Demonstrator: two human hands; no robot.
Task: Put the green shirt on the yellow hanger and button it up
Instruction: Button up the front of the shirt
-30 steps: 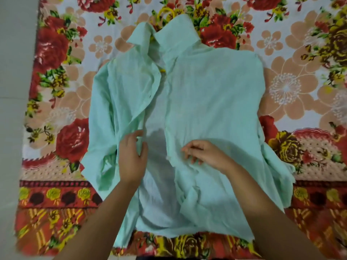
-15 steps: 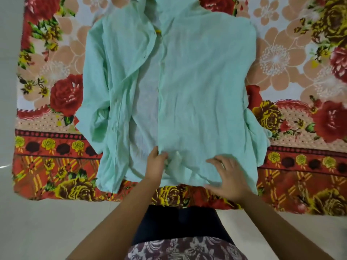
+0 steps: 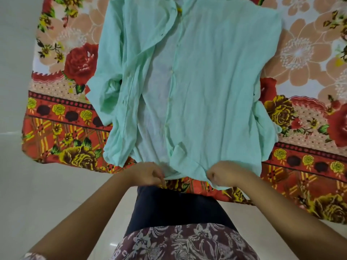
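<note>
Head view looks down at a light green button-up shirt [image 3: 216,81] that lies flat on a bright flowered sheet [image 3: 75,62]. The sheet is spread on a pale shiny floor [image 3: 47,194]. The shirt is open down the front. One front side is folded back, and the thin inside of the back shows in the middle. The other front side lies smooth, with a row of small pale buttons [image 3: 170,99] down its edge. A tiny bit of the yellow hanger [image 3: 179,9] peeks out near the neck of the shirt; the rest of it is hidden under the cloth. One sleeve [image 3: 105,94] is bunched up beside the folded side.

Both hands are at the bottom edge of the shirt, close to the person's body. The left hand [image 3: 148,174] has curled fingers and pinches the hem in the middle. The right hand [image 3: 225,173] pinches the hem of the smooth front side. The two hands are near each other but not touching.
</note>
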